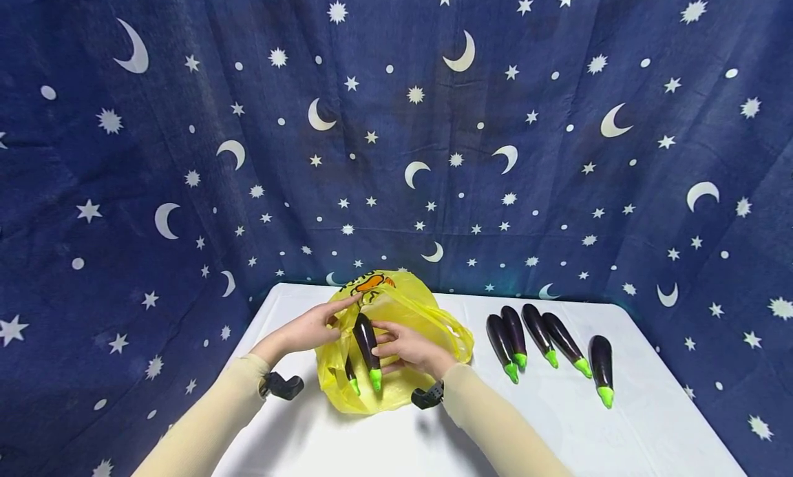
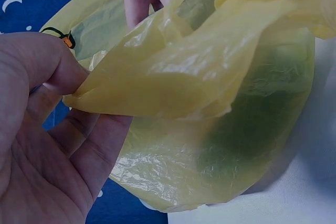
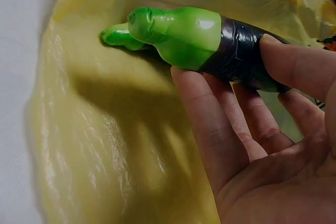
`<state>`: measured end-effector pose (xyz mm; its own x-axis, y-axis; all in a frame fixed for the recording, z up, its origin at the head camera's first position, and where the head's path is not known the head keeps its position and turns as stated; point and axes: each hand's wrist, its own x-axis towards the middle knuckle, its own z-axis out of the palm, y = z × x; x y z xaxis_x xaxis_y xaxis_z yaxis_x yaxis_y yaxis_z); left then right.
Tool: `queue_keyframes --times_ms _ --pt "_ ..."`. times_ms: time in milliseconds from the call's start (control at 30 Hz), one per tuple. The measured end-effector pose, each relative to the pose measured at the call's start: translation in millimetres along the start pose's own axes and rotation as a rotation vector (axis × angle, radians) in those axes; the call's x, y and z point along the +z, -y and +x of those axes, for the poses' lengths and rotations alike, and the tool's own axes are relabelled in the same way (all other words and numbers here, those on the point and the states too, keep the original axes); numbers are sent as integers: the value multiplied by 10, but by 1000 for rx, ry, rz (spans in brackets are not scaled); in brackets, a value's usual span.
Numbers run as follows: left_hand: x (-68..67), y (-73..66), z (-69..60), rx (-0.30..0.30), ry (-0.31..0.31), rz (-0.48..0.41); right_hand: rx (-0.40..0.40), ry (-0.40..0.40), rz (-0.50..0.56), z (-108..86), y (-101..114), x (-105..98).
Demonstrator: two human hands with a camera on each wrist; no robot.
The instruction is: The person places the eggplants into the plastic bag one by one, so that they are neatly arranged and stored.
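Note:
A yellow plastic bag [image 1: 427, 315] lies on the table with its mouth spread. The left hand [image 1: 312, 327] pinches the bag's edge between thumb and fingers, as the left wrist view shows. In the bag's mouth the right hand [image 1: 411, 350] grips a dark eggplant [image 1: 367, 343] with a bright green stem end, thumb on one side and fingers on the other. A second eggplant [image 1: 351, 375] lies inside the bag, its green tip [image 3: 118, 36] showing behind the held one. Thin yellow film covers part of the bag's inside in the left wrist view.
Several eggplants [image 1: 539, 332] lie on the right half of the white table [image 1: 657, 394], one of them [image 1: 601, 367] a little apart, green ends toward the front. A dark blue cloth [image 1: 396, 140] with white moons and stars hangs behind and at the sides.

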<state>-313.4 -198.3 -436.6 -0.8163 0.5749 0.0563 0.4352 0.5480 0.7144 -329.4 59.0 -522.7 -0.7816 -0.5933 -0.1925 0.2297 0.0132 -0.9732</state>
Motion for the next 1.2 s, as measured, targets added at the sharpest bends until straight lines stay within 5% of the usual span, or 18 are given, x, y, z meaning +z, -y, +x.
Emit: queue_keyframes --times_ms 567,1200 --pt "31 -9 -2 -21 19 -31 18 -103 -65 260 -149 209" --pt "28 -21 -5 -33 8 -21 73 -102 -114 313 -140 270"
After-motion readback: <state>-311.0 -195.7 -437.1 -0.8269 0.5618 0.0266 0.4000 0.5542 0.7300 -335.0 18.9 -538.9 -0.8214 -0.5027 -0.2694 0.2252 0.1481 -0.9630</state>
